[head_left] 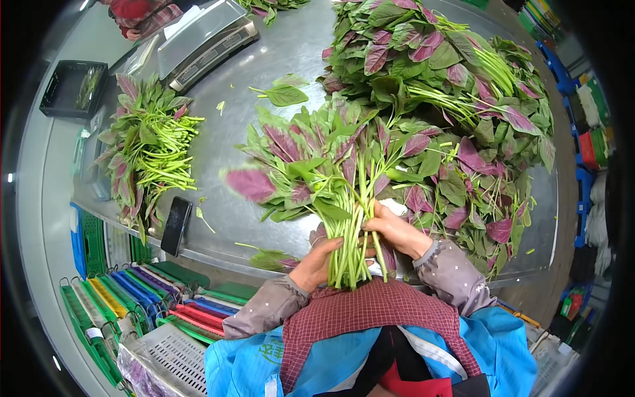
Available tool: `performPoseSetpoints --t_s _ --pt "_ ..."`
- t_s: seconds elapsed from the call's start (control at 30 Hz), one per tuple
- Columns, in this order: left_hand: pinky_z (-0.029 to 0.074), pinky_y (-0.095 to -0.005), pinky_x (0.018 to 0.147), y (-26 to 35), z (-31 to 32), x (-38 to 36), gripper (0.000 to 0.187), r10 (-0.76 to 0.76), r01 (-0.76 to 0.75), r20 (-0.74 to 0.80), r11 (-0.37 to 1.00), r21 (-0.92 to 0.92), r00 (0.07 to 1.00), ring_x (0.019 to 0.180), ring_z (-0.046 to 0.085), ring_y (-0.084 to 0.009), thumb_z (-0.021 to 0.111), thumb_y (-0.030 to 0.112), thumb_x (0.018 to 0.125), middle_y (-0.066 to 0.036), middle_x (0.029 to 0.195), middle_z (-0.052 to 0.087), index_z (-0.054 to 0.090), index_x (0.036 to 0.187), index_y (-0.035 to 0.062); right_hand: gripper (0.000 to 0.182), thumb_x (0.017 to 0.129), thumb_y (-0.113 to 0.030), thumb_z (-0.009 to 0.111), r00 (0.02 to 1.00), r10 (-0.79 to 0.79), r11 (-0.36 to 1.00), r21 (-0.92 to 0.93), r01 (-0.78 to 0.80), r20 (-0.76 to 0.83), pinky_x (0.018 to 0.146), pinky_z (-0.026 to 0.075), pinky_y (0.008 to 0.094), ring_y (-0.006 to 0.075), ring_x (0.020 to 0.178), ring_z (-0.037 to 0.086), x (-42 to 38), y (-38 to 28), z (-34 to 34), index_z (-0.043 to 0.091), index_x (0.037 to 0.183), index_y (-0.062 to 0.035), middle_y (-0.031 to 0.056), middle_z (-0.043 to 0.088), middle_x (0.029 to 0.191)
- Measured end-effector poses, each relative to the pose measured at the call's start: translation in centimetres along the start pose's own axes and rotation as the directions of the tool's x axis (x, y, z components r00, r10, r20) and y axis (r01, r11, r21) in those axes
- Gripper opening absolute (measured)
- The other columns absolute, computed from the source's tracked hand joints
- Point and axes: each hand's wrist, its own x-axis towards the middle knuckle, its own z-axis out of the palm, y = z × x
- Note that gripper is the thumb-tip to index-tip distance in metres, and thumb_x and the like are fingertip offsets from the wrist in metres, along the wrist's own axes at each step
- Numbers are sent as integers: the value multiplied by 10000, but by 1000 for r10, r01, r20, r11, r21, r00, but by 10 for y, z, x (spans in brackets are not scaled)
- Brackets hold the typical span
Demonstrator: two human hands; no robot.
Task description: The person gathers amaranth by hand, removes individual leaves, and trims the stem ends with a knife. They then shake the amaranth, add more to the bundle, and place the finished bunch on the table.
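Observation:
A bunch of red amaranth (350,231) is between my two hands, its pale green stems toward me and its green and purple leaves pointing away. My left hand (319,263) wraps the stems from the left, low down near the cut ends. From the right, my right hand (395,228) grips the same stems slightly higher, with thumb and fingers closed on them. A large heap of amaranth (436,59) lies behind and to the right, and looser leafy stems (463,192) spread beside my right hand. One purple leaf at the bunch's left edge is blurred.
On the left of the metal table (231,145) lies another amaranth pile (149,145), with a black phone (176,226) near the edge. A scale (211,49) and a black crate (74,89) stand beyond. Coloured crates (139,291) are stacked below left. A person (142,16) is at far left.

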Motion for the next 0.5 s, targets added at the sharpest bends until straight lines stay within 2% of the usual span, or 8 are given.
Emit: performPoseSetpoints --t_s 0.07,0.13,0.2,0.27,0.3,0.4,0.47,0.5 --pt "430 -478 894 -1 2 -3 544 13 -7 -86 997 71 996 1088 491 -328 568 219 823 -171 1193 478 334 1268 11 472 794 -86 448 937 -344 860 -381 339 57 743 463 345 202 914 526 10 16 -1 300 1235 -3 115 458 1163" --pt "472 -446 833 0 6 1 470 91 -20 -171 925 380 981 1011 541 -281 575 167 822 -140 1109 535 384 1225 18 492 806 -123 449 935 -349 822 -461 335 58 819 426 349 244 966 516 7 15 0 288 1256 -8 141 459 1175" --pt "486 -405 790 1 8 2 398 75 -21 -161 948 317 984 913 566 -236 578 116 813 -111 1025 560 432 1172 25 513 818 -160 451 932 -357 774 -538 333 63 894 388 353 287 1018 506 3 9 3 277 1278 -13 166 460 1188" --pt "490 -356 742 -1 13 5 347 53 -28 -96 968 248 994 837 567 -211 581 111 808 -94 968 556 459 1120 21 533 840 -254 461 980 -192 715 -692 98 -60 837 410 376 340 952 541 -7 0 8 264 1272 -10 213 543 1056" --pt "484 -329 703 -1 26 5 292 95 -61 -130 968 245 987 757 560 -193 584 99 802 -79 865 552 476 1060 14 440 845 -354 465 969 -186 571 -821 -25 -159 692 441 402 360 786 576 -10 -2 9 442 1126 -16 207 595 856" --pt "481 -328 694 -1 34 4 263 121 -35 -224 934 354 967 741 566 -198 582 91 800 -85 816 557 482 1030 12 403 831 -416 477 950 -190 307 -934 -182 -247 553 424 416 323 624 576 -18 -24 9 559 876 -24 153 596 724" --pt "483 -315 670 -3 38 5 244 149 -61 -237 938 341 960 712 569 -195 589 87 794 -86 784 561 492 1004 9 357 824 -353 521 917 -310 272 -948 -167 -250 479 402 376 266 545 560 -23 -31 14 557 705 -18 116 567 648" --pt "483 -308 654 -4 39 5 243 166 -50 -283 926 375 945 707 569 -189 593 83 790 -86 791 563 496 1001 10 298 821 -294 536 870 -479 295 -955 34 -117 474 400 357 261 529 543 -24 -34 19 549 714 -17 115 546 637"
